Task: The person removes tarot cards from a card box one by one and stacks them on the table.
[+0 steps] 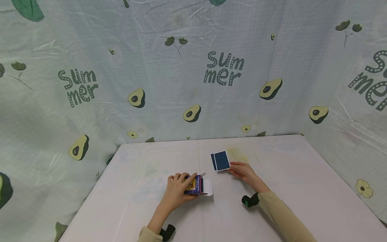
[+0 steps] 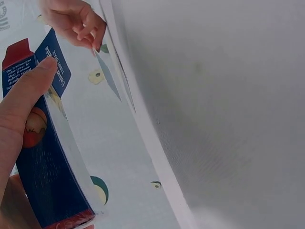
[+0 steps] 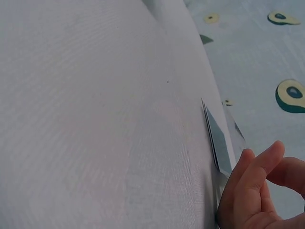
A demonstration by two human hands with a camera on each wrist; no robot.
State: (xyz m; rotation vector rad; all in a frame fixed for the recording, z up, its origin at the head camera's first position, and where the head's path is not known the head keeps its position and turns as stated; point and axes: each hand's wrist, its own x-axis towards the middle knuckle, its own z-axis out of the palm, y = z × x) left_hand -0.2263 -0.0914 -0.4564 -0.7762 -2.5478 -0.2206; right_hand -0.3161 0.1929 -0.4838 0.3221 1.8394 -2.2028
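My left hand [image 1: 177,189] grips a blue and yellow tarot card box [image 1: 191,188], fingers over its top and thumb along the near side. The box's open end faces right, its white flap [image 1: 208,187] folded out. In the left wrist view the thumb lies across the dark blue box [image 2: 52,171] near its lettered flap [image 2: 57,64]. Farther right, my right hand [image 1: 246,174] pinches the near right corner of a dark blue card [image 1: 222,160] with a white border. Another dark blue card [image 1: 213,162] shows from beneath its left edge. In the right wrist view the cards [image 3: 218,140] appear nearly edge-on.
A white cloth covers the table [image 1: 145,208]. Behind it hangs a pale curtain [image 1: 163,87] printed with avocados and lettering. Dark wrist devices [image 1: 250,200] are on both forearms, below beige sleeves [image 1: 284,215].
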